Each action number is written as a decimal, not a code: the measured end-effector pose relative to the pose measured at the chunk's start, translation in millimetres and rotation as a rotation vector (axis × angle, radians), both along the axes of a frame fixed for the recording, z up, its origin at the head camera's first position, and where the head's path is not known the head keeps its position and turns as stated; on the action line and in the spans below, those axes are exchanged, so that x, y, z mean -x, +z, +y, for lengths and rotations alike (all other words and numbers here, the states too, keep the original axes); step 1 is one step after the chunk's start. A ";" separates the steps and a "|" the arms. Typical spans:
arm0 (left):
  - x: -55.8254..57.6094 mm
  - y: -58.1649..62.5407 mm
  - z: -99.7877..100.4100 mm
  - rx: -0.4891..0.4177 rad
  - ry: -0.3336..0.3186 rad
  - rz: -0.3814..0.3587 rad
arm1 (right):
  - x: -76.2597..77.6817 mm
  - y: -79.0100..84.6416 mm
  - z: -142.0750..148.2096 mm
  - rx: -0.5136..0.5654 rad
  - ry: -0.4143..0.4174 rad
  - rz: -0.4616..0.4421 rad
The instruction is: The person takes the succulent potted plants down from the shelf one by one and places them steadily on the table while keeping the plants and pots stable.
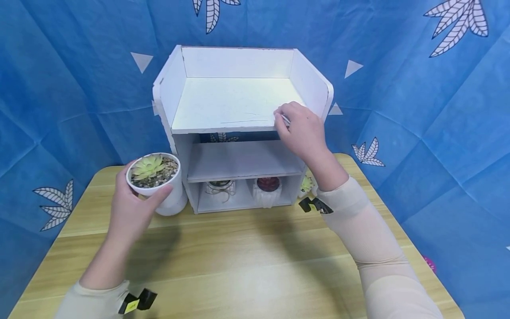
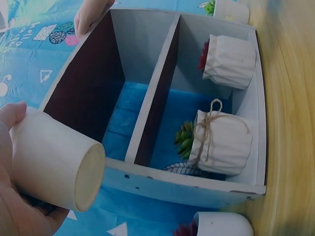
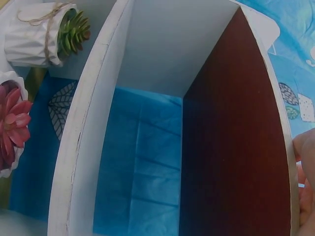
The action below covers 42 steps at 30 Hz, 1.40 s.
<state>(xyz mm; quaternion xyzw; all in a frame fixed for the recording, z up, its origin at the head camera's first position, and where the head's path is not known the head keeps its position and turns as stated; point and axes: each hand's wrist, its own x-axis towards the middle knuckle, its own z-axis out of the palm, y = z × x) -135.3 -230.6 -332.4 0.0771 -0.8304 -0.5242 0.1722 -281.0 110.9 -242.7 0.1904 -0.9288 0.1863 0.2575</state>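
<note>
My left hand (image 1: 133, 206) grips a white pot (image 1: 159, 188) by its side, left of the shelf. A pale green succulent (image 1: 147, 167) sits in dark gravel inside it. In the left wrist view this potted succulent (image 2: 56, 157) appears tilted, its base showing and its plant hidden. At the front right of the top board, my right hand (image 1: 303, 128) holds the edge of the white shelf (image 1: 235, 99) with curled fingers. Only part of that right hand (image 3: 306, 172) shows in the right wrist view.
On the bottom level stand a twine-tied white pot (image 2: 221, 142) with a green succulent and a white pot (image 2: 231, 61) with a red one. Another white pot (image 1: 174, 204) stands left of the shelf, and a small potted plant (image 1: 307, 184) right of it. Blue cloth (image 1: 438, 110) hangs behind.
</note>
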 end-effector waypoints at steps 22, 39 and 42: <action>3.5 -2.3 -25.4 0.004 0.133 0.005 | 1.2 -1.7 0.3 -0.005 0.001 -0.005; 11.8 -18.0 -41.3 -0.023 0.245 -0.010 | 1.7 -0.5 1.6 -0.003 0.002 -0.003; 13.9 -23.7 -43.9 -0.035 0.262 -0.030 | 1.8 -0.5 1.6 -0.004 0.003 -0.005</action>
